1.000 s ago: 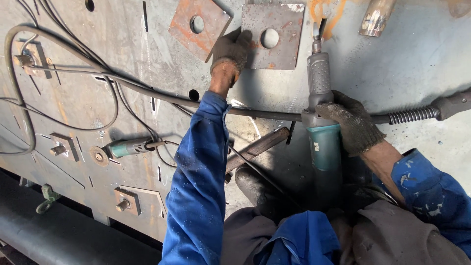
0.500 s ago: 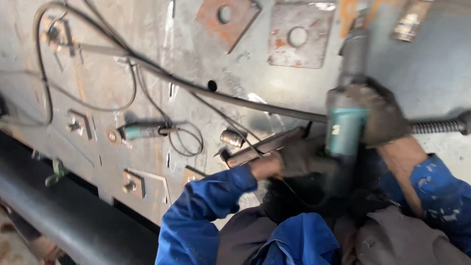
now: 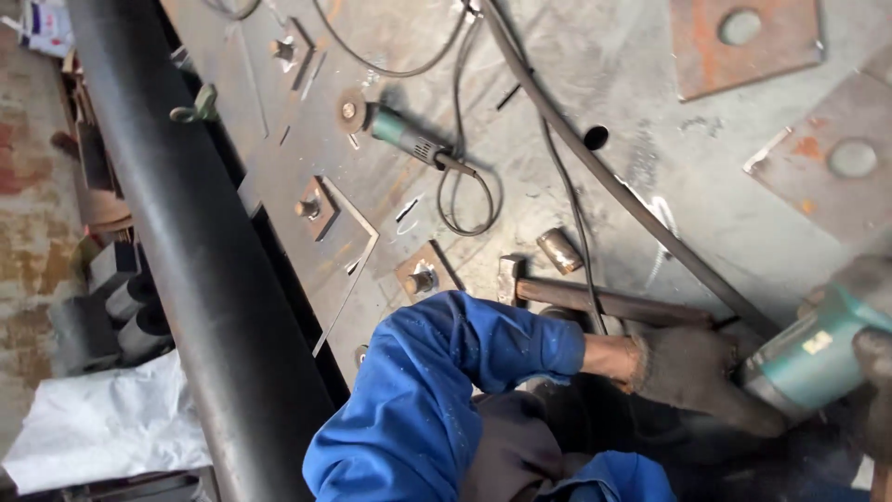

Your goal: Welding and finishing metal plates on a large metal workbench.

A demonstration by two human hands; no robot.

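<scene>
My left hand [image 3: 706, 376], in a dark work glove with a blue sleeve behind it, grips the rear end of a green power tool [image 3: 818, 358] at the lower right. My right hand [image 3: 869, 321], also gloved, wraps the same tool's body at the frame's right edge and is mostly cut off. A rusty hammer [image 3: 595, 296] lies on the steel plate [image 3: 604, 102] just above my left wrist. The tool's working end is out of view.
A small green angle grinder [image 3: 395, 130] with its coiled cord lies on the plate. A thick black cable [image 3: 595, 163] crosses diagonally. Rusty square plates with holes [image 3: 743, 37] sit top right. A large black pipe [image 3: 200, 270] runs along the plate's left edge. White sheeting [image 3: 102, 423] lies lower left.
My left hand came down from the rusty square plate to the rear of the green tool. The view swung left and down, so the tool now sits at the right edge.
</scene>
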